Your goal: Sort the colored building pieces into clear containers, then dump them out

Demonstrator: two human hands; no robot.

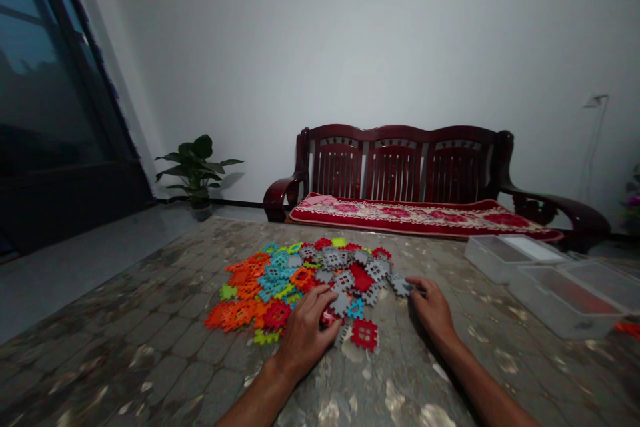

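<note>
A spread heap of flat plastic interlocking tiles with notched edges, in orange, turquoise, lime, red and grey, lies on the table. At its near side my left hand (pixel 307 330) curls with thumb and fingers around a red tile (pixel 327 317), partly hidden by the fingers. A grey tile (pixel 341 303) lies by those fingertips. My right hand (pixel 434 310) is at the heap's right edge, its fingertips closed on the corner of a grey tile (pixel 399 283). Between the hands are a red window-patterned tile (pixel 365 334) and a blue tile (pixel 355 309). Orange tiles (pixel 233 313) lie to the left.
Clear plastic boxes (pixel 560 303) stand at the table's right, with something orange-red inside one. The patterned table cover (pixel 165 347) extends around the heap. Beyond it are a dark wooden bench (pixel 393 170) with a red floral cushion and a potted plant (pixel 195 167).
</note>
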